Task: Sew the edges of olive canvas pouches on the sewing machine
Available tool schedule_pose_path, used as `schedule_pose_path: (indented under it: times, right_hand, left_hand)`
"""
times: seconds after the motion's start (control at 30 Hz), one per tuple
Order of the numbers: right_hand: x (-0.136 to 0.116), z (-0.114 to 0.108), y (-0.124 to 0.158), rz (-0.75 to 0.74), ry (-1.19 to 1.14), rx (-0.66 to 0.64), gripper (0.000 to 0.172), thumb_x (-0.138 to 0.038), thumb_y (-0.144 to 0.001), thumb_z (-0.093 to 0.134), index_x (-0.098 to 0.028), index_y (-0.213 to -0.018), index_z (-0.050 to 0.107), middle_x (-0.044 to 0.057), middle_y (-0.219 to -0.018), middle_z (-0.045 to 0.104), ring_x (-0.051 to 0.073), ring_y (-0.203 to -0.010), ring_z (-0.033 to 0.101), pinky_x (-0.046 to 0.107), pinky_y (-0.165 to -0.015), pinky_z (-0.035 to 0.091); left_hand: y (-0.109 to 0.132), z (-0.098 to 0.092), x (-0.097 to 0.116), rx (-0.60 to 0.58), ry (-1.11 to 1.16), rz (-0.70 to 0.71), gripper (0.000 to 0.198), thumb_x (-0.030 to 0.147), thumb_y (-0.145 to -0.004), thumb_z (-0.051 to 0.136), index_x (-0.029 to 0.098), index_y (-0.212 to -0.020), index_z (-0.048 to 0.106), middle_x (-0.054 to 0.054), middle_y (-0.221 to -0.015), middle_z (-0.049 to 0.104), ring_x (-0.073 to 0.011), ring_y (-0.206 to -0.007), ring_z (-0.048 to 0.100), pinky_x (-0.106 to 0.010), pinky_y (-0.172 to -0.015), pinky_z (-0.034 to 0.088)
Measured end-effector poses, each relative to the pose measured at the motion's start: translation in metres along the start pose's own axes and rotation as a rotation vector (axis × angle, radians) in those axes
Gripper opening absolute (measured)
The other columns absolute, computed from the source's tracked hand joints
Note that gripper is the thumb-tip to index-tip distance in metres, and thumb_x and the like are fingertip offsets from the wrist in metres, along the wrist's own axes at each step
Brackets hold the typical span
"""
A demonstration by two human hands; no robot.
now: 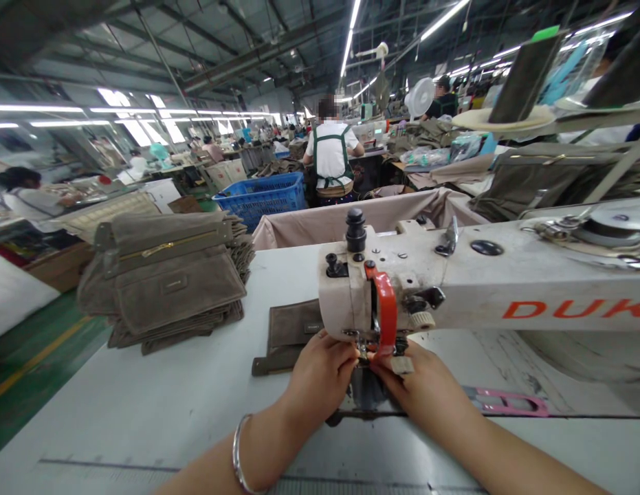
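A brown fabric panel (291, 328) with a small dark label lies on the table, its right part hidden beneath the head of a white sewing machine (345, 289). My left hand (320, 375), a silver bangle on its wrist, is closed at the panel's front edge, fingertips pinched close to the presser foot. From the other side, my right hand (427, 378) reaches in with thumb and fingers pressed together by the needle. Whatever its fingertips hold is too small and covered to name. An orange guard (385, 313) curves down between the hands.
Brown fabric bag pieces (170, 275) are stacked at the left. Pink-handled thread snips (510, 402) rest right of my right hand. Behind the machine stands a cloth-lined bin (293, 230), with a blue crate (268, 196) and a person (330, 151) beyond. Thread cones (526, 79) stand upper right.
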State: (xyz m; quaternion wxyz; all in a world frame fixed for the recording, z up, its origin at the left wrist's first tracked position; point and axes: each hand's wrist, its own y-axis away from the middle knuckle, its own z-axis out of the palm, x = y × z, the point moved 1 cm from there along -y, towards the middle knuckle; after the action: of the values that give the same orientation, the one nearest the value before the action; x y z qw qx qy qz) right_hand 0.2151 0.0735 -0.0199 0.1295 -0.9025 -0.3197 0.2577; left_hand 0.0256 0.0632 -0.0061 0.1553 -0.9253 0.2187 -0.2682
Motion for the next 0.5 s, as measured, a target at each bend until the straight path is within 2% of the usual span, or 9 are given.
schedule_pose_path:
  times: [0.17,0.37,0.5]
  right_hand:
    - [-0.0005,-0.0013,0.0020,-0.012,-0.001,0.017,0.019,-0.019,-0.091,0.050,-0.020,-0.091,0.069,0.007,-0.087,0.067,0.020,-0.079,0.063,0.031,-0.069,0.051]
    - [-0.0021,-0.0030,-0.0010,-0.016,-0.001,0.012,0.020,-0.019,-0.092,0.049,-0.021,-0.089,0.069,0.006,-0.087,0.067,0.021,-0.080,0.064,0.032,-0.071,0.053]
    - [0.0039,-0.0055,-0.0004,-0.072,-0.037,0.028,0.022,-0.020,-0.094,0.047,-0.023,-0.100,0.067,0.008,-0.097,0.068,0.021,-0.088,0.065,0.034,-0.076,0.055]
  left_hand:
    - [0.0018,-0.0006,0.0029,0.012,0.008,0.006,0.014,0.007,-0.080,0.066,0.021,-0.082,0.069,-0.003,-0.089,0.071,-0.0210,-0.089,0.063,-0.034,-0.080,0.051]
    - [-0.0001,0.0010,0.0007,-0.016,-0.028,0.021,0.012,0.009,-0.080,0.066,0.020,-0.084,0.068,-0.004,-0.090,0.070,-0.0217,-0.089,0.063,-0.035,-0.081,0.051]
    - [-0.0054,-0.0083,0.0057,-0.056,-0.090,0.037,0.017,0.016,-0.082,0.067,0.020,-0.098,0.066,-0.006,-0.101,0.068,-0.0240,-0.098,0.060,-0.039,-0.089,0.048]
